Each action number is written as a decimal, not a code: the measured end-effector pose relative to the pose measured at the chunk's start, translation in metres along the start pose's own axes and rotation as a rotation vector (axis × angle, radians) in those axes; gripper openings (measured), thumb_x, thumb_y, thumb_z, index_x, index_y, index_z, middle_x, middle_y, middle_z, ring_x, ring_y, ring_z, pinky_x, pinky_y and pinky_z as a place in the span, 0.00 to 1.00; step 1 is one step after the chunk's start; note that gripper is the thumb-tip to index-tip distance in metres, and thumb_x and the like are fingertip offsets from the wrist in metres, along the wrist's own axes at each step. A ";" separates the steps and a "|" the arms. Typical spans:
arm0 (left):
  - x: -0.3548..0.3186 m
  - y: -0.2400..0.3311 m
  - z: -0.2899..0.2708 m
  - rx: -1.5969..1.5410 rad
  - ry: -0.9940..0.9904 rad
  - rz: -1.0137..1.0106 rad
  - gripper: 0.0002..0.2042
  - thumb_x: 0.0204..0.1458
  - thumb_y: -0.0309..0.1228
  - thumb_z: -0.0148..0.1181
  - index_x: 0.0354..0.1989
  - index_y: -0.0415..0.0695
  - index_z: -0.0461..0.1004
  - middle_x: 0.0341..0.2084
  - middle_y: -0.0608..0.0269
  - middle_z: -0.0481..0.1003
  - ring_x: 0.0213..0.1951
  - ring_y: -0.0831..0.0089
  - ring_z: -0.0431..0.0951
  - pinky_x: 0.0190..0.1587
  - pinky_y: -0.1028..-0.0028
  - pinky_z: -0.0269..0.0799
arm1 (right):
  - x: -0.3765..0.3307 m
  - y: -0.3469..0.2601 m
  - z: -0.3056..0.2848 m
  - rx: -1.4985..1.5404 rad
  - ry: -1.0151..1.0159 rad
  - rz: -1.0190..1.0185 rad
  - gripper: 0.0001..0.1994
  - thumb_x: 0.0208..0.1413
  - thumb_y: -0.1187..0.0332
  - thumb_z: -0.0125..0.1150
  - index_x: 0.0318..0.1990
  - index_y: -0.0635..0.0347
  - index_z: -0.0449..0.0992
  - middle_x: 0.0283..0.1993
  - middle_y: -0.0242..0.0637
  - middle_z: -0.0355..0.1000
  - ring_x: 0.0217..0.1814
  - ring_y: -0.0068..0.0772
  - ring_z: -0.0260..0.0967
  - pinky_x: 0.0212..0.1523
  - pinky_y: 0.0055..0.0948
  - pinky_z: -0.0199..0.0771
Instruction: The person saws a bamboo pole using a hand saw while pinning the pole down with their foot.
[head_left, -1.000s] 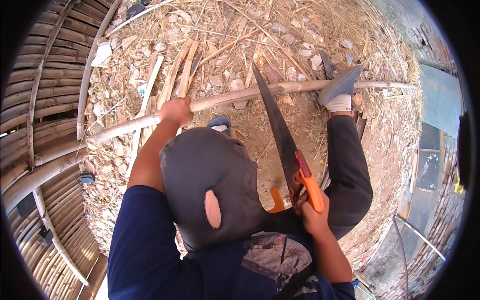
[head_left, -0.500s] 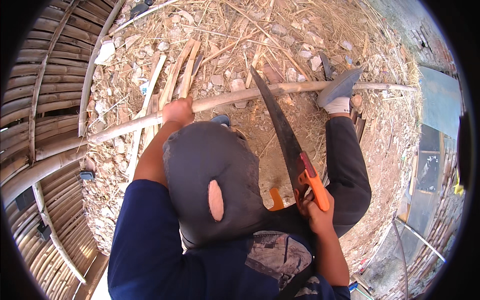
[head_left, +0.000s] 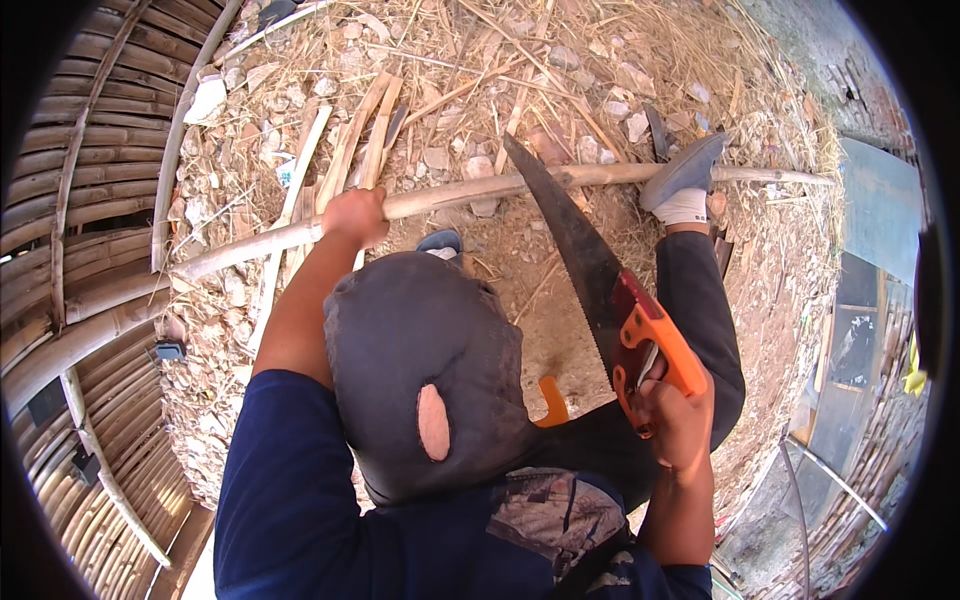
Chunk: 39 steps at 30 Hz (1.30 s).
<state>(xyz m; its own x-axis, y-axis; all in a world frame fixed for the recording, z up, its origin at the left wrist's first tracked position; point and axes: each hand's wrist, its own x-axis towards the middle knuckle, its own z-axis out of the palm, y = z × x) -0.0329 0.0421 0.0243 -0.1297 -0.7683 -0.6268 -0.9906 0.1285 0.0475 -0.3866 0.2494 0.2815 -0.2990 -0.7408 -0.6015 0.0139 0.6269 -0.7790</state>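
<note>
A long wooden pole (head_left: 450,197) lies across the ground in front of me, running from the left wall to the far right. My left hand (head_left: 354,216) is wrapped round it left of the middle. In my right hand (head_left: 678,415) is a handsaw (head_left: 582,245) with an orange handle. Its dark blade points away and to the left, its tip reaching past the pole; whether the blade touches the wood I cannot tell. My right shoe (head_left: 686,170) rests on the pole, right of the blade. My bent left knee (head_left: 425,370), in torn dark trousers, rises between my arms.
Several split wood strips (head_left: 372,130) lie beyond my left hand. Stones and straw (head_left: 580,60) litter the ground. An orange curved piece (head_left: 551,402) sits between my legs. A bamboo slat wall (head_left: 110,180) stands on the left; a blue-grey panel (head_left: 880,210) is at the right.
My right hand has moved right with the saw, and the handle has swung right while the tip stays near the same spot. The blade now shows broader. My left hand still grips the pole.
</note>
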 end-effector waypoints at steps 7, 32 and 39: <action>0.011 -0.006 -0.010 -0.021 -0.064 0.024 0.18 0.52 0.33 0.60 0.52 0.48 0.78 0.46 0.54 0.83 0.50 0.57 0.83 0.54 0.59 0.79 | 0.019 -0.018 -0.011 0.018 -0.010 -0.002 0.06 0.51 0.78 0.59 0.36 0.62 0.70 0.22 0.30 0.65 0.16 0.19 0.60 0.20 0.22 0.63; 0.036 -0.041 -0.004 -0.192 -0.278 0.183 0.33 0.37 0.34 0.73 0.58 0.42 0.78 0.43 0.44 0.83 0.47 0.52 0.84 0.52 0.60 0.78 | -0.073 0.004 -0.052 -0.187 0.132 -0.230 0.19 0.52 0.62 0.74 0.41 0.65 0.73 0.28 0.31 0.72 0.23 0.20 0.68 0.27 0.20 0.67; 0.039 -0.035 -0.007 -0.189 -0.125 0.192 0.29 0.38 0.37 0.73 0.54 0.45 0.80 0.44 0.49 0.84 0.48 0.53 0.84 0.52 0.60 0.79 | -0.051 0.027 -0.031 -0.216 0.075 -0.146 0.10 0.50 0.69 0.67 0.34 0.61 0.72 0.27 0.31 0.71 0.25 0.21 0.67 0.29 0.22 0.68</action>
<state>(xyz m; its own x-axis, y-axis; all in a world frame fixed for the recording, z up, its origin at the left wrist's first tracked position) -0.0037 0.0033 0.0033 -0.3209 -0.6566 -0.6826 -0.9405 0.1358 0.3116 -0.4009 0.3117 0.2969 -0.3526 -0.8122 -0.4648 -0.2357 0.5578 -0.7958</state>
